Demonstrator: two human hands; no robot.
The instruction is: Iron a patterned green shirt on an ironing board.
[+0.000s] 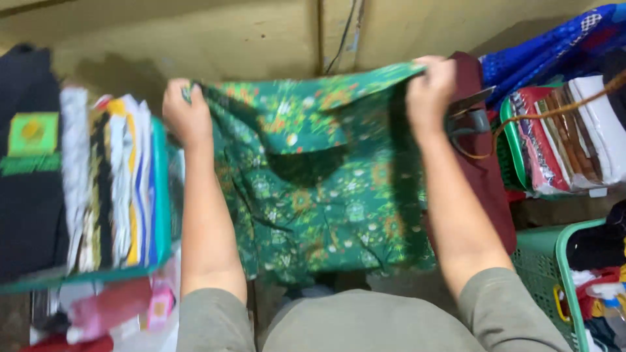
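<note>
You have 1 view, from the camera on your head, looking steeply down over your chest and forearms toward the wall ahead. It sits close: your left hand [187, 117] and right hand [430, 88] fill the middle, with the green basket [541, 257] at the right edge.

Folded stacks [111, 182] left, baskets [548, 261] right; between, hanging cloth [319, 189].
</note>
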